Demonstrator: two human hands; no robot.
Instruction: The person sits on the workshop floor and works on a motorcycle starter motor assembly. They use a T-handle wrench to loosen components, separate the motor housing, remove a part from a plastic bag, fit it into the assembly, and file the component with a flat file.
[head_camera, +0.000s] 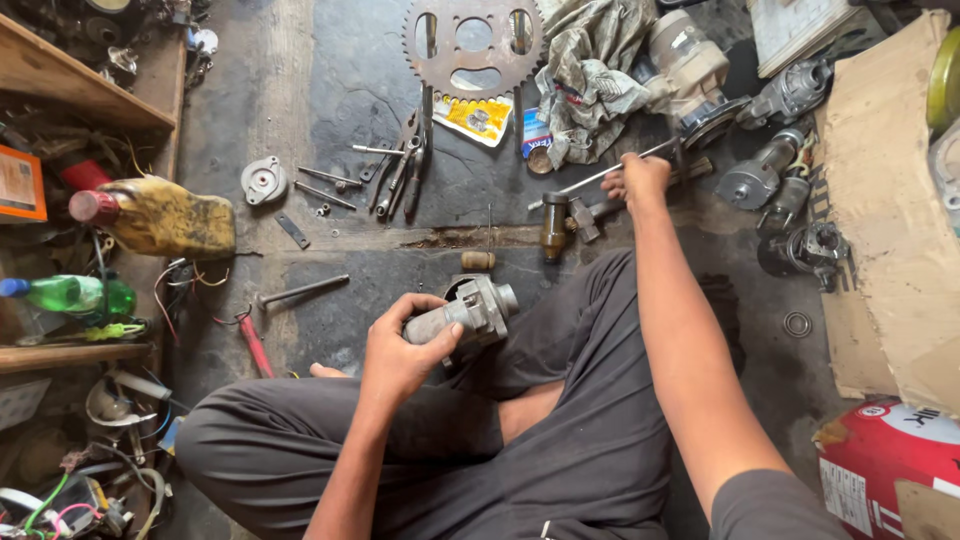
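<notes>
1. Soft, even daylight falls on the floor (400, 290) before me; it is brightest toward 12 o'clock.
2. The cardboard (890, 200) at 3 o'clock looks pale, nearly washed out.
3. The shelves (70, 80) at 9 o'clock sit dim.
4. Shadows are faint, focus is sharp, and the edges bow slightly.

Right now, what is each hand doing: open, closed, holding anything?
Left hand: closed around a grey metal motor housing held over the lap.
Right hand: closed on a thin metal rod lying on the floor.
</notes>
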